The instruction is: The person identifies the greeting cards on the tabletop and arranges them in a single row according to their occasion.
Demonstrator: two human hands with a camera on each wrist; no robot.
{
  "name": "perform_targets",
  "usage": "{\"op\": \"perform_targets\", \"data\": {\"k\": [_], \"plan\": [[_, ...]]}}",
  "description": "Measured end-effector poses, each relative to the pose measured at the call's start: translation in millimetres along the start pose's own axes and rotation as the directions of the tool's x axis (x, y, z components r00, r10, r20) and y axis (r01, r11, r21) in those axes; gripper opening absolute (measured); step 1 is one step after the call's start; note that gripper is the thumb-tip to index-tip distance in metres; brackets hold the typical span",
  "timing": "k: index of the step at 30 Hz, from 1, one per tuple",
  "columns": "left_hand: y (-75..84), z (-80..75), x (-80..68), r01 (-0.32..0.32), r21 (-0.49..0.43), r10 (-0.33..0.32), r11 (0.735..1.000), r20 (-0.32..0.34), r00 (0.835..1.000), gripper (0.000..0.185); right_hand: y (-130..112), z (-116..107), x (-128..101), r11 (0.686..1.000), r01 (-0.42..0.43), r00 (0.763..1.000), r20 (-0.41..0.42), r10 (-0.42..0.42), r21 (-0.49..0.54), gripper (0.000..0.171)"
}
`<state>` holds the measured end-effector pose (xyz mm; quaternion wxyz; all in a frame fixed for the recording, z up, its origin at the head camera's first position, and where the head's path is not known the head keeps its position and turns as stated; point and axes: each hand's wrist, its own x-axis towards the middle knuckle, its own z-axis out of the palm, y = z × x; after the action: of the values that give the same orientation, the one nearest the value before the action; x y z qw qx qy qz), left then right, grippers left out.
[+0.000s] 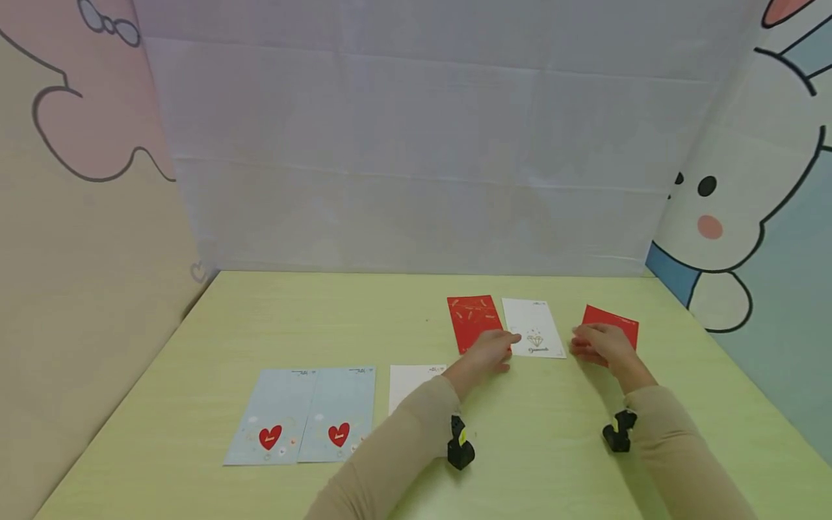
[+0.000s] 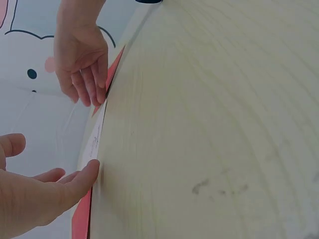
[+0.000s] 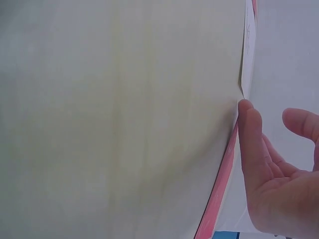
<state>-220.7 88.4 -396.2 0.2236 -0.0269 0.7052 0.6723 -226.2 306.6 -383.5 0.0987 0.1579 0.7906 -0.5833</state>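
In the head view my left hand (image 1: 484,355) reaches over the lower right corner of a red card (image 1: 469,318), its thumb at the left edge of a white card (image 1: 533,325) with a small diamond drawing. My right hand (image 1: 604,343) lies over a second red card (image 1: 620,325), which is turned at an angle and partly hidden. Its fingertips point to the white card's right edge. The left wrist view shows both hands with fingers extended, low over the row of cards. In the right wrist view the thumb (image 3: 299,122) stands apart from the fingers.
Two light blue cards with red hearts (image 1: 269,437) lie side by side at the front left. Another white card (image 1: 412,383) is partly behind the left sleeve (image 1: 403,448). A white sheet (image 1: 416,159) hangs along the table's (image 1: 325,318) far edge, between painted walls.
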Motion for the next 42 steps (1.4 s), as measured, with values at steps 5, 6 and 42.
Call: {"op": "perform_targets", "data": {"k": [5, 6, 42], "plan": [[-1.6, 3.5, 2.1, 0.003, 0.002, -0.003, 1.000, -0.004, 1.000, 0.036, 0.8, 1.0, -0.4, 0.999, 0.018, 1.000, 0.012, -0.018, -0.029, 0.052], [-1.6, 4.0, 2.0, 0.005, -0.002, -0.005, 1.000, -0.004, 1.000, 0.036, 0.8, 1.2, -0.7, 0.999, 0.019, 1.000, 0.011, -0.018, -0.034, 0.052], [-3.3, 7.8, -1.2, -0.013, 0.054, 0.014, 0.998, -0.006, 1.000, 0.027, 4.6, 6.8, -8.4, 0.982, 0.043, 0.993, 0.117, -0.022, -0.182, 0.049]]}}
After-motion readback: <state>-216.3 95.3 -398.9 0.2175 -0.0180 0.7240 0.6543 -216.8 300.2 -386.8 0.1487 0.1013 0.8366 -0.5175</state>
